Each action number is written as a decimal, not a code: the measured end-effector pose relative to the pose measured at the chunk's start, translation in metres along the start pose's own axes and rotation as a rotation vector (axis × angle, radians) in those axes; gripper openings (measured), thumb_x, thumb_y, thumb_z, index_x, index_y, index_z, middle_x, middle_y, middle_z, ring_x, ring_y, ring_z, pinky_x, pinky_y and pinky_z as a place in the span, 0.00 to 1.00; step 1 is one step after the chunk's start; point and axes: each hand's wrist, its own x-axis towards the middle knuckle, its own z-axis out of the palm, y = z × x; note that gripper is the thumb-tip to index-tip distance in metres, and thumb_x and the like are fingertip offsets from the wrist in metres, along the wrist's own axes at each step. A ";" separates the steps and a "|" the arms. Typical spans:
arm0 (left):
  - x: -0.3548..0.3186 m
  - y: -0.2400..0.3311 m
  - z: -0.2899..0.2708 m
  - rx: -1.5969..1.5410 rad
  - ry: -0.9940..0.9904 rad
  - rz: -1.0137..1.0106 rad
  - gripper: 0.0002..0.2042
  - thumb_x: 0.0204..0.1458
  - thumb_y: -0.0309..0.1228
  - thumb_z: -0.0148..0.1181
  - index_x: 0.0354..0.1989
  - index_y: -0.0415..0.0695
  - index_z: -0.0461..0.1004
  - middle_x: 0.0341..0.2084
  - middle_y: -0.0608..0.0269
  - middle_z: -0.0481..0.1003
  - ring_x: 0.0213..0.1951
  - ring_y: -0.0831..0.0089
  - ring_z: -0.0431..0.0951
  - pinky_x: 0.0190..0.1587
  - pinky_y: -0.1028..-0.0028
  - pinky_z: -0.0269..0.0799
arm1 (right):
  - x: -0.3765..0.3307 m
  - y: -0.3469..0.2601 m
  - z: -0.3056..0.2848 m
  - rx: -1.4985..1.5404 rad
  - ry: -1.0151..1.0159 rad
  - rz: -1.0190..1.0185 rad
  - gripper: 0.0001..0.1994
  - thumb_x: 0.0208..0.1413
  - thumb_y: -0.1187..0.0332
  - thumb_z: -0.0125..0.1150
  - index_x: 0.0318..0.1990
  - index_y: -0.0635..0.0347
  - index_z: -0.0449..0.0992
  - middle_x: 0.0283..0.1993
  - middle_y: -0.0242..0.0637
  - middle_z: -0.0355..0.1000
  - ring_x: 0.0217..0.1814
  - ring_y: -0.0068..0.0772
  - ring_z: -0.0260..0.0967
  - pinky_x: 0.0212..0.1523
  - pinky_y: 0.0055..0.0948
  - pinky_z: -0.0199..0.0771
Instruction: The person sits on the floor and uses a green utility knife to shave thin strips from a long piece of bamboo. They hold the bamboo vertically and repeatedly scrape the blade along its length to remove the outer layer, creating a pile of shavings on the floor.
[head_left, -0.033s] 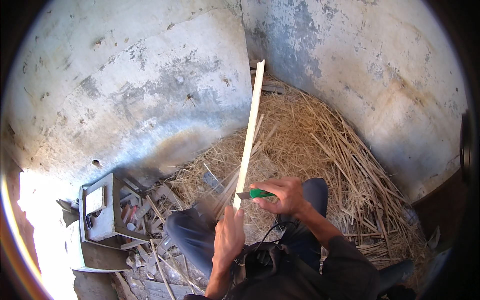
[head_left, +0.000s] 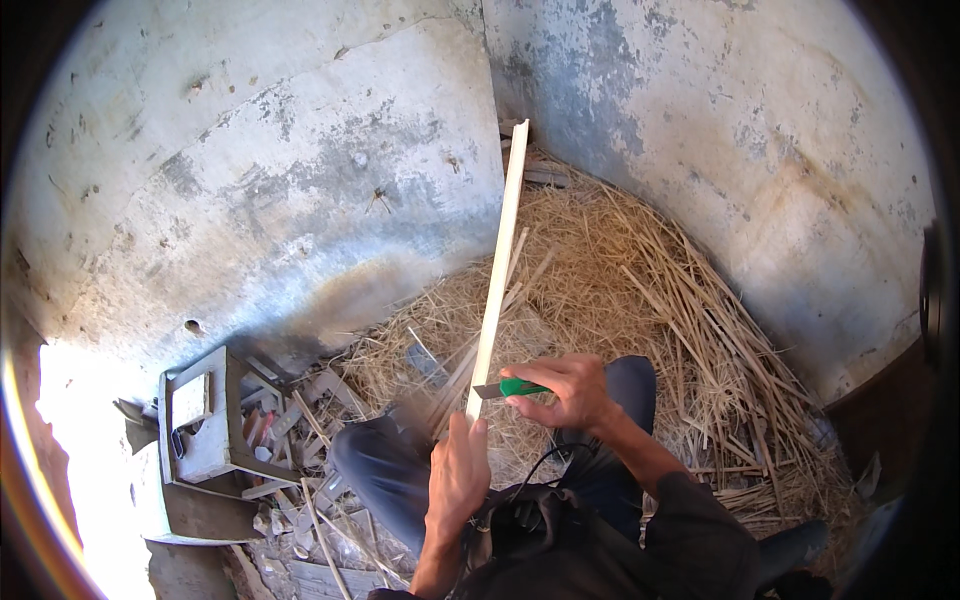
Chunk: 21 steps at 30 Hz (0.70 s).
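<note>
A long, pale split bamboo strip (head_left: 497,275) rises away from me toward the corner of the room. My left hand (head_left: 460,465) is closed around its near end, between my bent knees. In my right hand (head_left: 570,395) is a knife (head_left: 520,386) with a green handle, the fingers wrapped round it. Its dark blade points left and lies across the strip, just beyond my left hand. How deep the edge sits in the strip cannot be made out.
Straw-like shavings (head_left: 590,250) cover the floor ahead, and a heap of thin strips (head_left: 720,350) runs along the right wall. At left lies a worn wooden frame (head_left: 215,445) among scraps. Peeling walls (head_left: 350,150) meet in the far corner.
</note>
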 end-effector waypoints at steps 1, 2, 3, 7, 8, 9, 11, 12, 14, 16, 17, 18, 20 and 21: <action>0.000 0.002 -0.002 -0.034 -0.026 -0.065 0.08 0.72 0.25 0.52 0.41 0.35 0.62 0.23 0.36 0.71 0.27 0.32 0.74 0.29 0.46 0.67 | 0.001 0.000 -0.001 -0.010 -0.012 -0.003 0.16 0.55 0.53 0.76 0.47 0.49 0.90 0.36 0.32 0.87 0.27 0.32 0.82 0.28 0.30 0.80; 0.000 0.002 -0.004 -0.069 -0.052 -0.131 0.08 0.72 0.24 0.52 0.40 0.35 0.62 0.23 0.36 0.71 0.27 0.32 0.74 0.29 0.46 0.67 | 0.002 0.000 -0.002 -0.020 -0.023 -0.006 0.16 0.55 0.53 0.76 0.47 0.49 0.90 0.36 0.32 0.87 0.27 0.32 0.82 0.28 0.30 0.79; -0.001 0.001 -0.004 -0.072 -0.060 -0.140 0.07 0.71 0.24 0.53 0.41 0.34 0.63 0.23 0.37 0.71 0.27 0.32 0.74 0.29 0.46 0.67 | 0.002 0.000 -0.003 -0.025 -0.034 -0.006 0.17 0.55 0.52 0.76 0.47 0.49 0.90 0.36 0.32 0.87 0.27 0.31 0.82 0.28 0.30 0.79; -0.005 -0.003 -0.007 0.003 -0.086 -0.076 0.05 0.70 0.22 0.53 0.44 0.34 0.65 0.23 0.38 0.72 0.27 0.33 0.74 0.28 0.46 0.68 | -0.001 0.011 0.003 -0.024 0.025 -0.026 0.17 0.60 0.50 0.73 0.49 0.49 0.90 0.35 0.32 0.87 0.26 0.30 0.82 0.27 0.31 0.78; -0.006 -0.003 -0.007 0.043 -0.092 -0.032 0.05 0.70 0.22 0.52 0.44 0.33 0.65 0.23 0.38 0.72 0.27 0.33 0.74 0.28 0.46 0.69 | -0.004 0.020 0.006 -0.021 0.067 -0.033 0.17 0.62 0.49 0.71 0.49 0.49 0.90 0.34 0.33 0.87 0.26 0.29 0.82 0.26 0.31 0.78; -0.014 -0.008 -0.006 0.065 -0.108 -0.032 0.05 0.70 0.23 0.53 0.44 0.34 0.65 0.23 0.37 0.72 0.27 0.32 0.74 0.28 0.46 0.69 | -0.003 0.038 0.007 0.002 0.167 0.095 0.18 0.63 0.50 0.70 0.49 0.52 0.90 0.36 0.37 0.87 0.27 0.29 0.83 0.27 0.30 0.79; -0.033 -0.016 -0.001 0.076 -0.136 -0.079 0.06 0.70 0.26 0.54 0.43 0.35 0.66 0.23 0.36 0.74 0.27 0.32 0.76 0.28 0.45 0.70 | 0.012 0.071 -0.013 -0.056 0.239 0.297 0.19 0.67 0.51 0.67 0.48 0.57 0.89 0.35 0.41 0.86 0.27 0.29 0.82 0.27 0.29 0.78; -0.038 -0.016 0.001 0.066 -0.159 -0.116 0.06 0.70 0.27 0.54 0.43 0.36 0.67 0.23 0.36 0.74 0.28 0.32 0.76 0.29 0.45 0.71 | 0.019 0.083 -0.026 -0.138 0.224 0.377 0.19 0.69 0.51 0.65 0.48 0.59 0.88 0.33 0.43 0.85 0.27 0.28 0.81 0.26 0.30 0.76; -0.043 -0.003 -0.007 0.004 -0.235 -0.264 0.08 0.70 0.29 0.56 0.43 0.38 0.68 0.23 0.36 0.76 0.29 0.32 0.78 0.30 0.44 0.71 | 0.019 0.099 -0.033 -0.087 0.230 0.373 0.20 0.70 0.51 0.64 0.48 0.61 0.87 0.30 0.39 0.83 0.24 0.28 0.77 0.26 0.30 0.72; -0.041 0.000 -0.008 -0.001 -0.198 -0.292 0.11 0.69 0.32 0.59 0.41 0.38 0.67 0.23 0.37 0.76 0.30 0.33 0.79 0.31 0.45 0.71 | 0.017 0.100 -0.032 -0.025 0.237 0.399 0.20 0.70 0.51 0.63 0.48 0.62 0.86 0.27 0.36 0.80 0.23 0.27 0.74 0.25 0.31 0.68; -0.041 -0.001 -0.005 -0.015 -0.159 -0.294 0.12 0.69 0.33 0.59 0.38 0.37 0.66 0.22 0.37 0.75 0.29 0.33 0.78 0.31 0.46 0.70 | 0.014 0.094 -0.029 0.010 0.242 0.427 0.20 0.71 0.51 0.63 0.48 0.62 0.86 0.26 0.35 0.79 0.23 0.26 0.73 0.25 0.31 0.67; -0.040 -0.002 -0.003 -0.029 -0.120 -0.296 0.14 0.69 0.33 0.59 0.36 0.36 0.65 0.21 0.38 0.74 0.29 0.34 0.78 0.31 0.48 0.69 | 0.010 0.088 -0.026 0.045 0.247 0.455 0.20 0.71 0.51 0.62 0.47 0.62 0.86 0.25 0.34 0.77 0.22 0.26 0.72 0.25 0.32 0.66; -0.033 -0.004 -0.001 -0.028 -0.065 -0.273 0.14 0.69 0.32 0.61 0.35 0.36 0.65 0.21 0.39 0.73 0.26 0.36 0.78 0.29 0.51 0.68 | 0.005 0.077 -0.016 0.118 0.251 0.462 0.19 0.71 0.52 0.62 0.47 0.61 0.86 0.25 0.33 0.77 0.24 0.24 0.74 0.26 0.30 0.68; -0.030 -0.005 -0.001 -0.023 -0.038 -0.262 0.14 0.68 0.32 0.61 0.35 0.36 0.66 0.20 0.40 0.73 0.25 0.37 0.78 0.28 0.52 0.68 | 0.001 0.072 -0.010 0.158 0.254 0.466 0.19 0.71 0.52 0.62 0.46 0.60 0.86 0.25 0.33 0.77 0.26 0.24 0.75 0.26 0.29 0.70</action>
